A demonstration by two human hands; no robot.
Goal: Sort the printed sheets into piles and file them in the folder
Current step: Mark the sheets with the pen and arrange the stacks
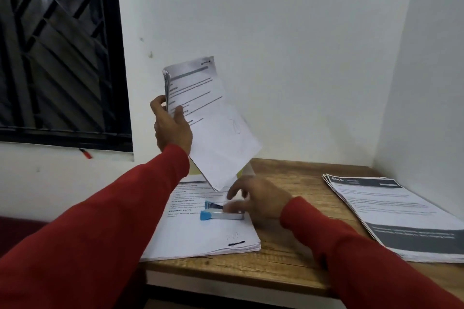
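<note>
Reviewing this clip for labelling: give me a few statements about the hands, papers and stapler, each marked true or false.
1. The left hand holds a bundle of sheets above the table. True.
2. The stapler lies on bare wood. False: it lies on the near pile.
3. The right hand is at the stapler. True.
4. The right-side pile is held up. False: it lies flat on the table.

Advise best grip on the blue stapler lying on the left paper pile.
Pinch the stapler across its long sides near the metal rear end, coming from the right, where the right hand is. It lies flat, lengthwise left to right, blue head pointing left. Its top arm looks slightly raised.
</note>
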